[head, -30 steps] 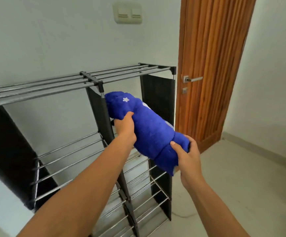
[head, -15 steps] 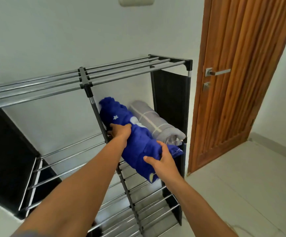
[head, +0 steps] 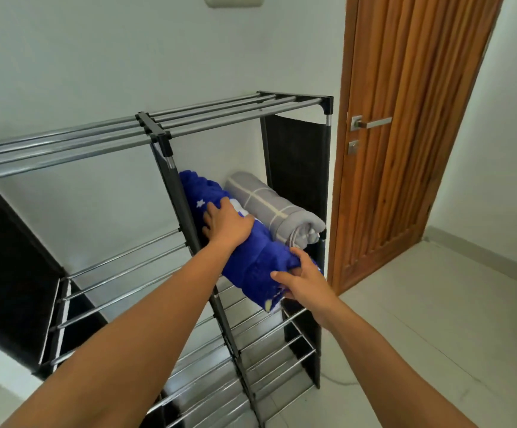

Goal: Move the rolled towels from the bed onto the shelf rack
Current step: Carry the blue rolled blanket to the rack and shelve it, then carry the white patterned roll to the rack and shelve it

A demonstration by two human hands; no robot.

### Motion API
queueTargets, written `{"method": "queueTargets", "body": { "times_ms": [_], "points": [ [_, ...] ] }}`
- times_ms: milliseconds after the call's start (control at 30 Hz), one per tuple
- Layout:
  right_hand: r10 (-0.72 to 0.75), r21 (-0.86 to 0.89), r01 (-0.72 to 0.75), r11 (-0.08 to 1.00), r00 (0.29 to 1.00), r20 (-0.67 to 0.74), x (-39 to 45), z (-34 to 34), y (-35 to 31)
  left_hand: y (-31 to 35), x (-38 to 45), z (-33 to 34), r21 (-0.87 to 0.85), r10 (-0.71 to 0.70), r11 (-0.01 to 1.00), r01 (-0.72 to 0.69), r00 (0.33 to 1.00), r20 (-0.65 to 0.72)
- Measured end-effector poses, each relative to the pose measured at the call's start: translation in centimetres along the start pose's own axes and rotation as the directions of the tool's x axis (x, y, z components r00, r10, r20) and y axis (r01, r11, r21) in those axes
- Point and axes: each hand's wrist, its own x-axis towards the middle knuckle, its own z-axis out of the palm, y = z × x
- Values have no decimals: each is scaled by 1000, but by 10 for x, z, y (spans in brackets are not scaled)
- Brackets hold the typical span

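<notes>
Two rolled towels lie side by side in the right-hand bay of the shelf rack [head: 158, 135], on the tier just under its top rails. In the head view, the blue towel [head: 251, 264] sits on the left of that bay, against the rack's middle upright, with its far end pointing toward the white wall [head: 96, 72] and its near end sticking out past the front of the tier. White star shapes show on its fabric. The grey towel [head: 269, 205], crossed by pale lines, lies just to its right, touching it along its length and close to the dark fabric side panel [head: 297, 168] at the rack's right end.

The left hand [head: 227, 223] rests palm down on top of the blue towel about halfway along, fingers spread flat and curled a little over the roll rather than closed around it. The right hand [head: 303, 281] cups the towel's near end, thumb on the left, fingers wrapped loosely round the bunched cloth. Both bare forearms reach in from the near edge.

Lower tiers of metal bars show below. Right of the rack stands a closed wooden door [head: 405, 149] with a metal handle [head: 371, 122], above a pale tiled floor [head: 436, 319].
</notes>
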Motion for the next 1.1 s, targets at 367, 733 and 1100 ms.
{"method": "queueTargets", "body": {
  "times_ms": [367, 733, 1100],
  "points": [
    [310, 310, -142, 940, 732, -607, -235, -101, 108, 80, -230, 115, -281, 541, 831, -481, 576, 613],
    [584, 444, 461, 768, -219, -782, -625, -138, 209, 141, -616, 209, -589, 501, 490, -643, -346, 793],
    [722, 187, 768, 612, -447, -528, -852, -155, 269, 165, -923, 237, -729, 289, 390, -562, -677, 677]
  ]
}}
